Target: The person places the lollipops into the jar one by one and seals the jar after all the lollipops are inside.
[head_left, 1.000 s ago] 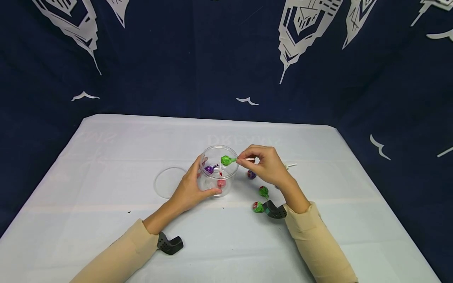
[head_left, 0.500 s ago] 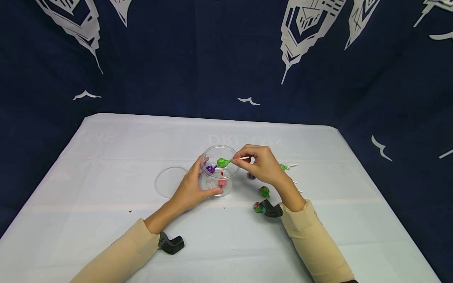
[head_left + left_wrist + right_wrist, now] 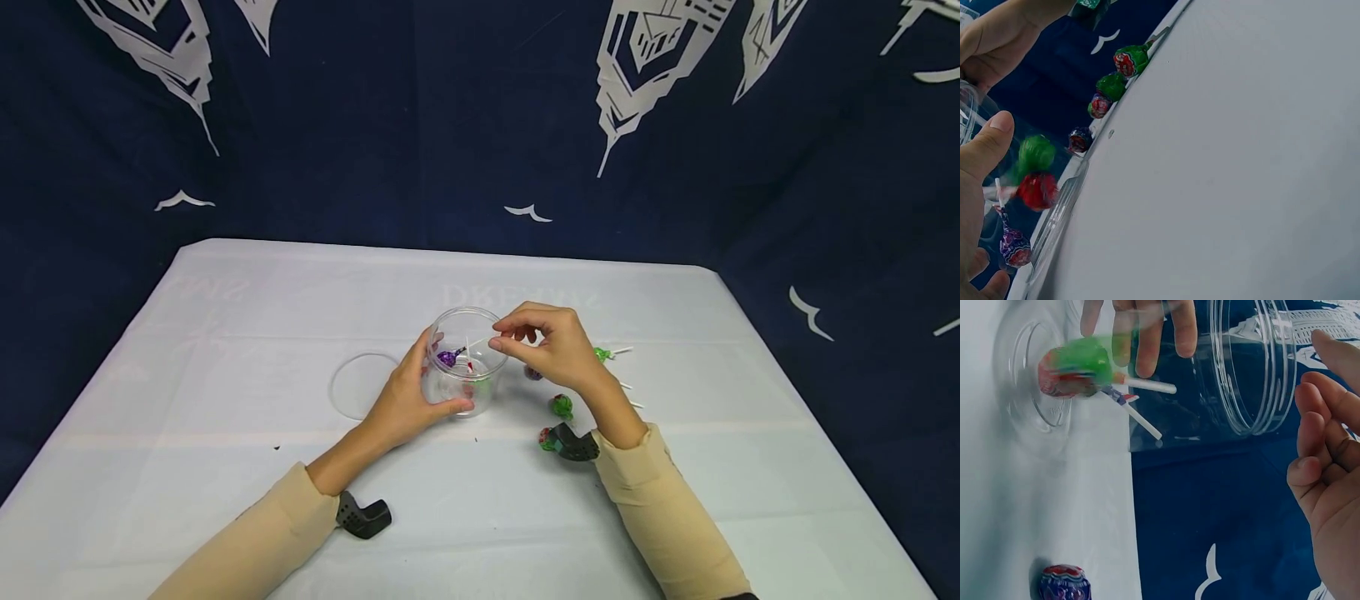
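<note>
Nearest the camera, two beige sleeves enter from the lower edge, each with a black wrist mount; the left mount [image 3: 362, 516] lies close to the white cloth-covered table [image 3: 225, 500].

The left hand [image 3: 405, 398] grips the clear round plastic jar [image 3: 462, 362] from its left side, fingers curled round the wall and thumb laid across the near face. The jar stands upright on the table, open at the top. Inside it lie a green-wrapped lollipop on a white stick [image 3: 1082, 362], a red-wrapped lollipop [image 3: 1037, 190] and a purple-wrapped lollipop [image 3: 447, 358]; the green one appears blurred in the left wrist view.

The right hand [image 3: 551, 346] hovers just beside the jar's rim, holding nothing. Its fingers are loosely bent and slightly parted, thumb and forefinger tips near each other over the opening.

Right of the jar, loose wrapped lollipops lie on the table: a red-and-green one [image 3: 547, 438], a green one [image 3: 559, 406], a dark purple one [image 3: 532, 372] and, farther off, a green one with its stick pointing right [image 3: 602, 354].

Left of the jar, the clear round lid [image 3: 358, 386] lies flat, apart from it.

Behind the table hangs a dark blue printed backdrop [image 3: 375, 125].
</note>
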Motion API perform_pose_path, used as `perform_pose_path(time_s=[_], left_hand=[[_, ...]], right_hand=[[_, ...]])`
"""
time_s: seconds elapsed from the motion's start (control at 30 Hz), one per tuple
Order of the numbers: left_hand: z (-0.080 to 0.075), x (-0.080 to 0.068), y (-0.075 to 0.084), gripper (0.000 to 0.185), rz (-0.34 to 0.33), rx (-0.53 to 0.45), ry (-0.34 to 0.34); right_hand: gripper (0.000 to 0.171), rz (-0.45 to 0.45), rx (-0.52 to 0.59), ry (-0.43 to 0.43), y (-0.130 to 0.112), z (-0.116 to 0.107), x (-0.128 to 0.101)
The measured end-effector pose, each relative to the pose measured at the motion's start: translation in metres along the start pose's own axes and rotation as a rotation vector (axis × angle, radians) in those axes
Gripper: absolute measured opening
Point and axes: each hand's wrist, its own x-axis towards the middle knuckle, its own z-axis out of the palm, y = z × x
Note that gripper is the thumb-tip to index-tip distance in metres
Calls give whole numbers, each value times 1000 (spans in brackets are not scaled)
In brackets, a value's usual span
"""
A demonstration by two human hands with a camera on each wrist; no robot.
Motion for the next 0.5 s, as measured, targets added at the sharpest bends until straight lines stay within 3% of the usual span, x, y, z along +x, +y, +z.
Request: perform_pose_path(time_s=[0.5], left_hand=[[1, 0, 1, 115, -16, 9, -1]], right_hand=[[10, 64, 2, 50, 0, -9, -9]])
